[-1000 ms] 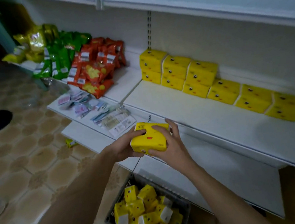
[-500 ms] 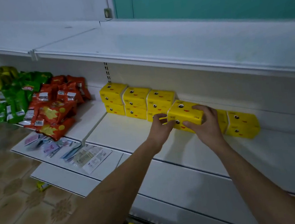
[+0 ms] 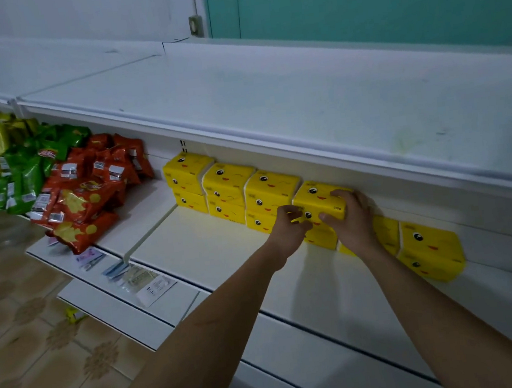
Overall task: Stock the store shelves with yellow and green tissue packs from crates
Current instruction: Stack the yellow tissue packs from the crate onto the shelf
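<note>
Both hands meet on one yellow tissue pack (image 3: 319, 201) at the back of the middle shelf (image 3: 222, 248). Left hand (image 3: 290, 228): fingers curled against the pack's near left corner. Right hand (image 3: 351, 219): fingers wrapped over its right end, thumb on the front face. The held pack sits on top of a lower pack (image 3: 320, 239), fourth in a row of two-high stacks (image 3: 225, 187) that runs along the back wall from the left upright. To the right, single packs (image 3: 430, 250) lie one high, touching the wall. In front of the row the shelf is bare white out to its front lip. Overhead, the upper shelf's edge (image 3: 274, 142) projects just above the stacks, leaving little headroom. Red snack bags (image 3: 88, 193) and green ones (image 3: 29, 175) fill the bay to the left.
</note>
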